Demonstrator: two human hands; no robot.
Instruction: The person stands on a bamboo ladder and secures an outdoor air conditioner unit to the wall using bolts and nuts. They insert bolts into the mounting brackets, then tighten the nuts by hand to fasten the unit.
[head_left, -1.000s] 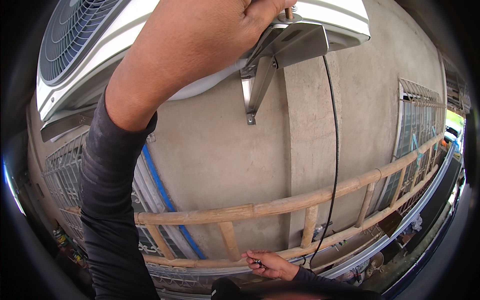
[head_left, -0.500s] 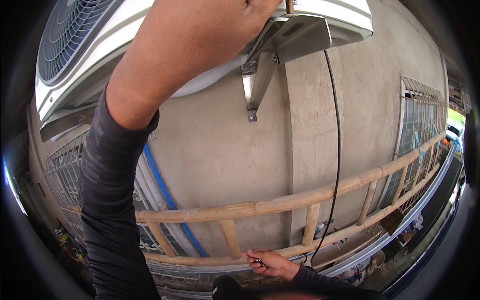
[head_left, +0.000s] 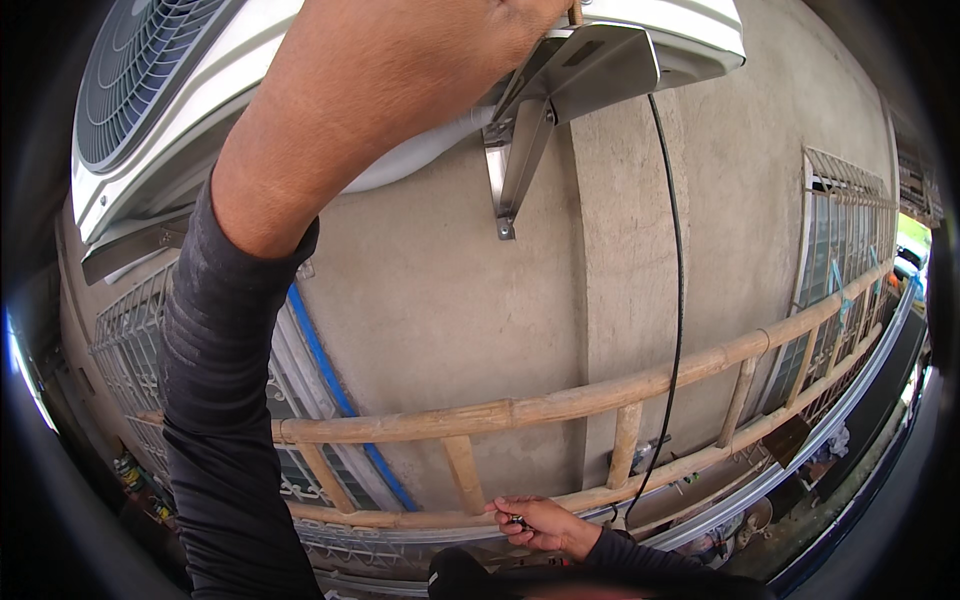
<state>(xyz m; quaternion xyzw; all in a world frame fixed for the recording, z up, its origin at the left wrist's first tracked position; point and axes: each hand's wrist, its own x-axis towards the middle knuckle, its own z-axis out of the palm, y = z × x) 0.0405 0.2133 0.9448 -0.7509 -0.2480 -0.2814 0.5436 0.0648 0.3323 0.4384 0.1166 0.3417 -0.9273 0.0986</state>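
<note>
Left hand (head_left: 490,40), its grip out of sight, reaches to the steel bracket (head_left: 605,68) under an air-conditioner condenser (head_left: 200,115); right hand (head_left: 545,526) holds a small metallic object (head_left: 518,521) near a bamboo ladder (head_left: 600,395).

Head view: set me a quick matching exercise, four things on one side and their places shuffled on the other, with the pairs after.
Things
1. left hand
2. right hand
3. black cable
4. blue strip

Places
A. hangs in front of the bamboo rails
B. low in the picture, holding a small dark object
C. at the top edge, by the metal bracket
D. slants behind the bamboo rails

Pairs: 1-C, 2-B, 3-A, 4-D
</note>
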